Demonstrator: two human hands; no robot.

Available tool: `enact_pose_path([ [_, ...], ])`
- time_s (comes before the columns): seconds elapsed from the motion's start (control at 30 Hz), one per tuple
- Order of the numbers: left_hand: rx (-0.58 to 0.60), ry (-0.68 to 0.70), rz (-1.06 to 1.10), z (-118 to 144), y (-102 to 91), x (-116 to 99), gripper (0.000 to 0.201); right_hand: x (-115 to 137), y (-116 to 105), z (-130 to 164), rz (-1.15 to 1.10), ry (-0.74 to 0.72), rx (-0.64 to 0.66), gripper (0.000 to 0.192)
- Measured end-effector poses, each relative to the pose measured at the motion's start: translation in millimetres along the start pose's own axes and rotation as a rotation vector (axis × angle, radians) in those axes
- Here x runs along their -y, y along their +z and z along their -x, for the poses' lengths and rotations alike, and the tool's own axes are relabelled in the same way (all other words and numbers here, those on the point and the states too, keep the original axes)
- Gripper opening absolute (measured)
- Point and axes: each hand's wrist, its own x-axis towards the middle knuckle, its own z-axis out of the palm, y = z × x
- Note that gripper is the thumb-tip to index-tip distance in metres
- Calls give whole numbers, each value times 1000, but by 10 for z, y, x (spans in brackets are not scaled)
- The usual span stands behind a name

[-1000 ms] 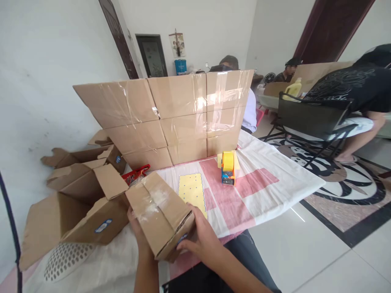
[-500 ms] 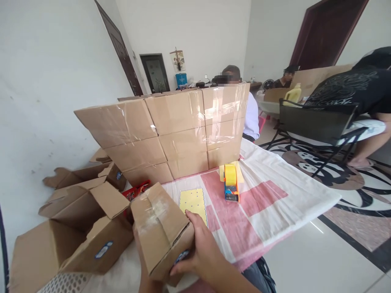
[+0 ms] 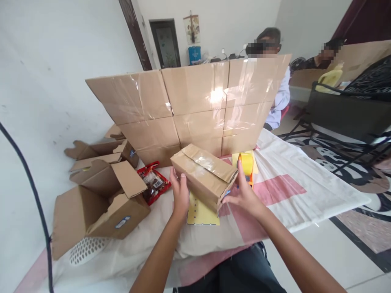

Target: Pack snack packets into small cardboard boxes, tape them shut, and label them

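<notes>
Between my two hands I hold a closed cardboard box (image 3: 203,167), its top seam covered with clear tape. My left hand (image 3: 181,191) presses on its left end, thumb up. My right hand (image 3: 246,191) grips the right end, fingers at the far corner and thumb low. The box is tilted above a yellow note sheet (image 3: 203,211) on the table. Just behind my right fingers is a tape dispenser (image 3: 246,162) with a yellow roll, partly hidden. A red snack packet (image 3: 154,183) lies left of the box.
Open cardboard boxes (image 3: 122,211) stand at the left, above a white perforated basket (image 3: 87,250). A tall taped cardboard panel (image 3: 198,126) rises across the back of the table (image 3: 330,195). Behind it sits a person (image 3: 279,97). A black cable (image 3: 33,195) hangs at far left.
The box has moved right and farther from me, and turned more sideways. My left hand has come into view at its left end. The camera view has shifted, showing more of the snack packet.
</notes>
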Motion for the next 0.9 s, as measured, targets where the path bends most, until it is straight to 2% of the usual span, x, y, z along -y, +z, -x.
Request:
enact_pose_path([
  [0.13, 0, -14, 15, -230, 193, -39, 70, -29, -94, 1, 364, -99, -102, 121],
  [0.27, 18, -52, -80, -407, 283, 20, 68, 65, -93, -67, 402, -151, -54, 104],
  [0.37, 0, -101, -108, -302, 217, 24, 78, 115, -194, -147, 354, -98, 79, 109],
  [0.43, 9, -105, -181, -173, 145, -9, 75, 116, -275, -212, 367, -64, 94, 118],
  [0.5, 41, -71, -250, -67, 77, -47, 63, 93, -337, -275, 400, -62, 37, 121],
  [0.6, 122, 1, -223, -10, 18, -74, 47, 49, -391, -313, 435, -83, -54, 112],
  [0.73, 213, -61, -198, -14, 44, -40, 44, 12, -494, -227, 511, -92, -153, 97],
  [0.9, 287, -113, -231, 48, 117, -6, 42, -73, -800, -182, 623, 28, -245, 89],
])
